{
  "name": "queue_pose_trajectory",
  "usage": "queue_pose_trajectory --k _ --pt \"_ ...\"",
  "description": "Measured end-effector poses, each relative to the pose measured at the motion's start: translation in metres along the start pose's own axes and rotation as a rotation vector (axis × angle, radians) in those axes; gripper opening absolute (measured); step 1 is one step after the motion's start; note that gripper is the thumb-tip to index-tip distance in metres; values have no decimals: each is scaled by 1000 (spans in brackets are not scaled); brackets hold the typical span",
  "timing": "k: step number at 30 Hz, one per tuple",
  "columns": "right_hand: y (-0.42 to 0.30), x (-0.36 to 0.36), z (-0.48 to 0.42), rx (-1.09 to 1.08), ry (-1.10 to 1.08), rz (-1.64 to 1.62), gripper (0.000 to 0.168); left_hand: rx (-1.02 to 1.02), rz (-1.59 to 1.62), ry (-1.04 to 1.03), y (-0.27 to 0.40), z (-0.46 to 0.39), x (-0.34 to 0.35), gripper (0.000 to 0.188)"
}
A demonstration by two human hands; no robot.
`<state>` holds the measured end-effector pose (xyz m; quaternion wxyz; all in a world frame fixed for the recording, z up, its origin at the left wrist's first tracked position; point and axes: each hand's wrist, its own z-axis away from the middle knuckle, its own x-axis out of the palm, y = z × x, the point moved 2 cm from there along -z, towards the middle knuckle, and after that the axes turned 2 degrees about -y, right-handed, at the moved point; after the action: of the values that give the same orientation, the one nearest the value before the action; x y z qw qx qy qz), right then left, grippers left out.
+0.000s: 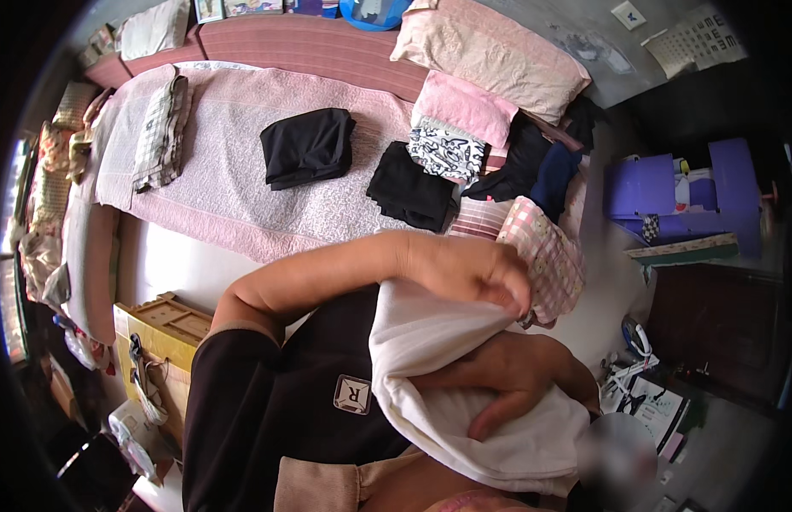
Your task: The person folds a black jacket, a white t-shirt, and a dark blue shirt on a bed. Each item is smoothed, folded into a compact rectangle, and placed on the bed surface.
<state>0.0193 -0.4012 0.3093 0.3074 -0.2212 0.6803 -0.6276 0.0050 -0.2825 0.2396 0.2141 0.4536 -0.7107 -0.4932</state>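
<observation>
A white cloth garment [428, 320] hangs bunched in front of my chest. My left hand [479, 269] reaches across from the left, its fingers pinching the garment's upper edge. Lower down, my right hand [524, 371] lies inside the opening of the same cloth, thumb and forefinger spread apart. Its other fingers are hidden, and the forefinger's tip disappears into a fold. Beyond my hands is a bed with a pink and white quilted cover [223, 147]. On it lie a folded black garment [309, 148] and another black folded cloth [412, 185].
Right of these are a black-and-white patterned cloth [447, 150], a pink towel [466, 105], a checked pink cloth [543, 256] and a pillow [492, 57]. A plaid folded cloth [162, 134] lies at the bed's left. A yellow box [159, 345] stands at left, a purple cabinet [639, 189] at right.
</observation>
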Motion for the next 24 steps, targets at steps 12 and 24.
queue_pose_trajectory --k 12,24 --pt "-11 -6 35 -295 830 517 44 -82 21 117 -13 4 28 33" --pt "-13 -14 0 -99 383 241 41 -419 66 -99 -72 46 16 56"
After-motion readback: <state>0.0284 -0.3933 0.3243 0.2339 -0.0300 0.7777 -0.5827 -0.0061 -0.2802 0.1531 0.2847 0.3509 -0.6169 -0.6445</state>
